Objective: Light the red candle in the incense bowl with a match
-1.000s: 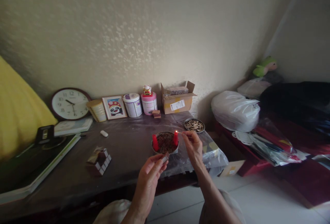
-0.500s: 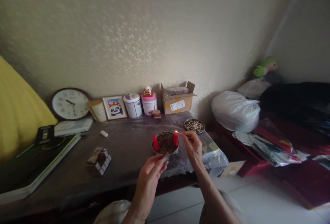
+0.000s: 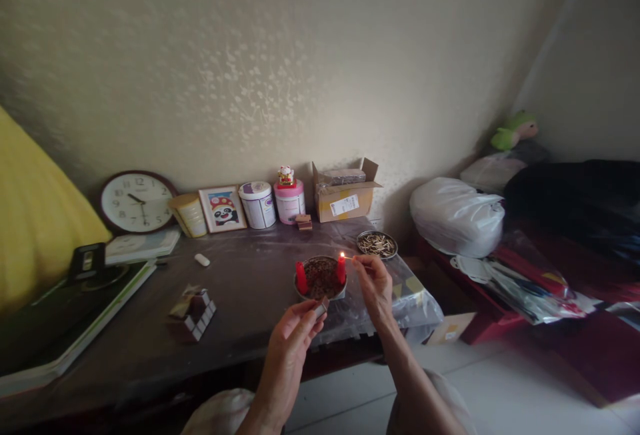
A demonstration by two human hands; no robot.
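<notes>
Pinched in my right hand (image 3: 376, 283) is a thin matchstick (image 3: 349, 259), its burning tip at the top of the right red candle (image 3: 341, 270). A small bright flame shows there; whether it sits on the match, the wick or both I cannot tell. My left hand (image 3: 295, 328) is closed on a small matchbox (image 3: 321, 307), just in front of the bowl. Both that candle and the left red candle (image 3: 301, 277) stand upright in a round bowl (image 3: 300, 293) of dark brown grains. To the right, a round dish (image 3: 361, 250) holds many matchsticks.
Several small matchboxes (image 3: 195, 315) lie at the left of the table (image 3: 250, 268). Along the wall stand a clock (image 3: 137, 201), a framed panda picture (image 3: 223, 209), two tubs, one bearing a cat figurine (image 3: 286, 176), and an open cardboard box (image 3: 346, 201). Bags (image 3: 457, 215) lie at right.
The flame at the right candle's top looks a little larger and brighter. Both hands stay almost where they were.
</notes>
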